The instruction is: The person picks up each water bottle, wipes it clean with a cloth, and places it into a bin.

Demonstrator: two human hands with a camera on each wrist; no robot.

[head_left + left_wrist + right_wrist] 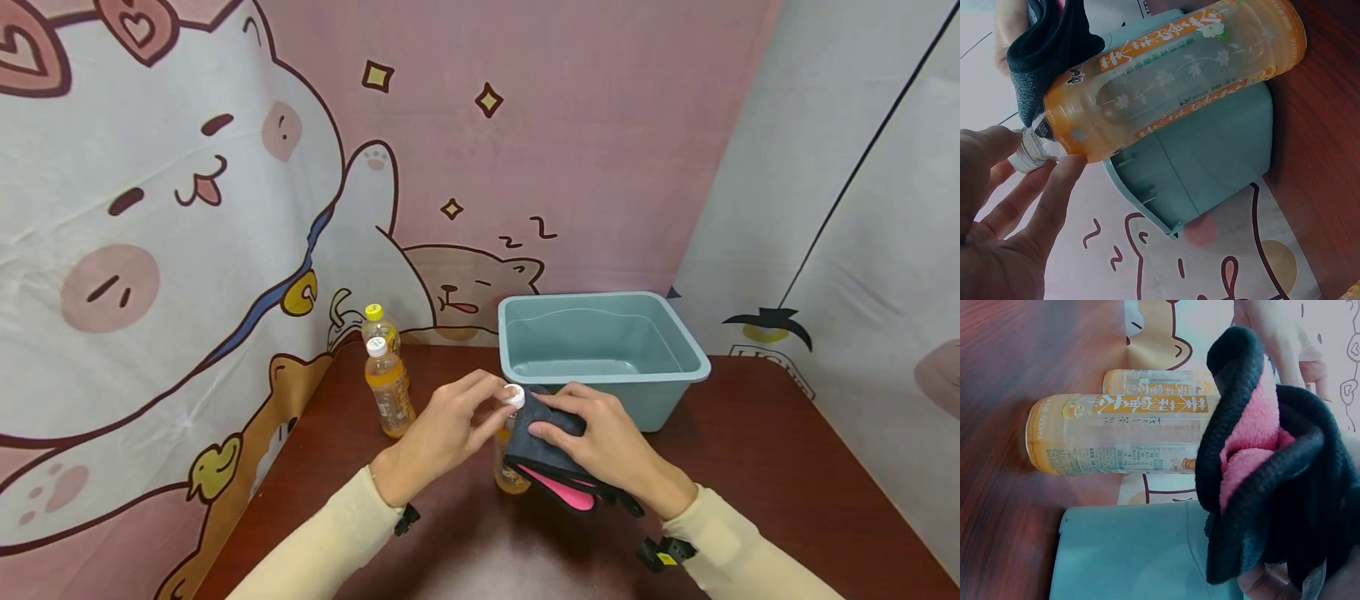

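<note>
An orange-labelled plastic drink bottle with a white cap stands upright on the table in front of me. My left hand pinches the cap between thumb and fingers. From the other side, my right hand grips a folded dark grey cloth with a pink inner face, black edging and a strap. The cloth lies against the bottle's shoulder, covering part of it in the head view. In the right wrist view, pink lining shows between the cloth's folds.
A grey-blue plastic tub stands behind the bottle, towards the right. At the back left are two more drink bottles, one white-capped and one yellow-capped. A cartoon-printed curtain hangs behind the dark red table.
</note>
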